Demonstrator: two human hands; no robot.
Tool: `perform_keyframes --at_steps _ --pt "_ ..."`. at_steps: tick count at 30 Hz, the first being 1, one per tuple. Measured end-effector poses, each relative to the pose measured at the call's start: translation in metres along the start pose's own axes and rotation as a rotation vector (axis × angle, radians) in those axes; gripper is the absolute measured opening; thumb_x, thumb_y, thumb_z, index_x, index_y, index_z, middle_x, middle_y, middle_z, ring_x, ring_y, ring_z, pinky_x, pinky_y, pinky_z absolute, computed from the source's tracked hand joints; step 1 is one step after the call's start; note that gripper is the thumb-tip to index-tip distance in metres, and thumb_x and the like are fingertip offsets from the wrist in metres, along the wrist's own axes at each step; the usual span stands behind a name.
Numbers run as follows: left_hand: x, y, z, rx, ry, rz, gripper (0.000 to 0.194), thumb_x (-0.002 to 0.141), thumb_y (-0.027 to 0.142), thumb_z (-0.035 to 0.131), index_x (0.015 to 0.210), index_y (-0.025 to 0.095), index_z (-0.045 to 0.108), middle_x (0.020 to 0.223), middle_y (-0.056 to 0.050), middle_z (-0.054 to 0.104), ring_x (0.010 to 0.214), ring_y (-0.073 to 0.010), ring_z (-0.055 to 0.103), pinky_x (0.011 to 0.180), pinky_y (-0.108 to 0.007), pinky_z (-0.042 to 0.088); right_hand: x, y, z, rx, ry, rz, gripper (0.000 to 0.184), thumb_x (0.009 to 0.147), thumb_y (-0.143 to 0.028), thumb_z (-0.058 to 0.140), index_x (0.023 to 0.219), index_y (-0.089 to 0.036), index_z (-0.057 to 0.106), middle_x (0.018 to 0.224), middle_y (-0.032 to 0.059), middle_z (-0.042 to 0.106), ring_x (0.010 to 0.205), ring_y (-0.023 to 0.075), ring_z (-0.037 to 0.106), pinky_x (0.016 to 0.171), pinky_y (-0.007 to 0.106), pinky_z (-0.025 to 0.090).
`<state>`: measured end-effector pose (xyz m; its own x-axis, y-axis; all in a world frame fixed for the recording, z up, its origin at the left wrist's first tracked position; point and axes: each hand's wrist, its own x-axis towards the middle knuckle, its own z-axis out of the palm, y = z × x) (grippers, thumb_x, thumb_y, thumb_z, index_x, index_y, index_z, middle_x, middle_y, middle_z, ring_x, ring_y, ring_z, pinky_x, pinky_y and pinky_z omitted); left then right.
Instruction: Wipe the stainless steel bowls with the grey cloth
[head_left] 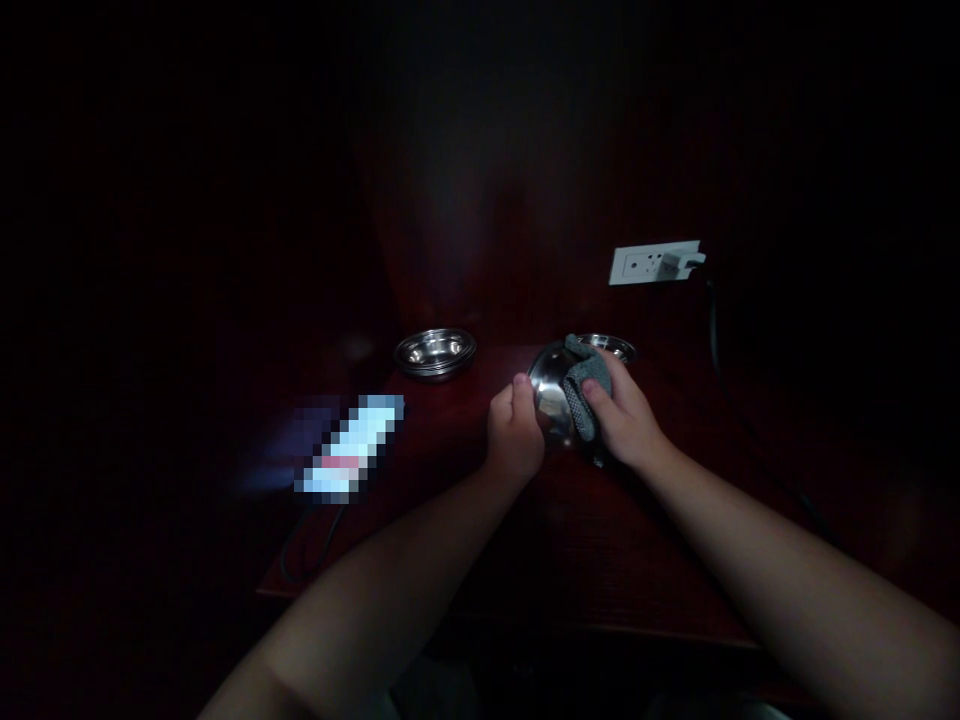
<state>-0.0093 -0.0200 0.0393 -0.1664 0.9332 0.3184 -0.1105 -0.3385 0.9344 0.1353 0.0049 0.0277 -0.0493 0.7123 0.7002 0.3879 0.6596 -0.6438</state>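
Over the middle of the dark red wooden table point(585, 570), a shiny, rounded stainless-steel bowl point(551, 395) is held tilted, its curved outer side showing; whether it touches the table cannot be told. The left hand point(516, 430) grasps the bowl at its left side, thumb upright along the metal. The right hand point(628, 410) is closed around a folded grey-green textured cloth point(592, 372), which it presses against the bowl's right side, thumb lying over the fabric.

Near the table's far left corner sits a stack of shallow, round silver metal bowls point(435, 352), nested and upright. By the far edge, just behind the right hand and partly hidden by it, is a round silver metal dish point(619, 348). Along the left edge, a bright, pixelated, oblong screen point(352, 450) glows pale blue and white with a reddish band, and a thin dark cord point(283, 558) loops below it toward the near left corner. Beyond the far edge, to the right, a white rectangular wall socket point(634, 265) holds a white plug point(686, 263), with a dark cable point(712, 330) hanging beneath; all around, the surroundings are too dark to make out
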Motion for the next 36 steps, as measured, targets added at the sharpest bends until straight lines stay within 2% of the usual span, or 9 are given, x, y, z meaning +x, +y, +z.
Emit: perform_keyframes --at_steps 8,13,36 --pt "0.0001 -0.0011 -0.0008 -0.005 -0.01 -0.003 0.046 0.092 0.05 0.035 0.062 0.018 0.048 0.054 0.002 0.05 0.05 -0.0108 0.046 0.051 -0.024 0.036 -0.0003 0.0032 0.0015 0.051 0.001 0.038 0.054 0.086 -0.054 0.05 0.129 -0.021 0.048 0.13 0.0128 0.055 0.12 0.03 0.051 0.104 0.055 0.036" --pt "0.0004 -0.0008 0.0002 -0.01 -0.007 -0.003 0.046 0.092 0.049 0.034 0.061 0.018 0.047 0.055 0.001 0.049 0.05 -0.0105 0.045 0.049 -0.024 0.035 -0.0006 0.002 0.0019 0.05 0.002 0.065 0.053 0.087 -0.055 0.048 0.129 -0.023 0.047 0.131 0.0117 0.054 0.121 0.0304 0.05 0.104 0.055 0.035" --pt "-0.0004 -0.0024 0.0003 -0.023 -0.02 -0.01 0.046 0.091 0.051 0.034 0.062 0.018 0.048 0.056 0.001 0.051 0.052 -0.0111 0.047 0.05 -0.024 0.037 -0.0006 0.0023 0.0016 0.068 -0.004 0.07 0.054 0.087 -0.057 0.048 0.128 -0.023 0.047 0.129 0.0113 0.055 0.12 0.0299 0.05 0.105 0.055 0.034"
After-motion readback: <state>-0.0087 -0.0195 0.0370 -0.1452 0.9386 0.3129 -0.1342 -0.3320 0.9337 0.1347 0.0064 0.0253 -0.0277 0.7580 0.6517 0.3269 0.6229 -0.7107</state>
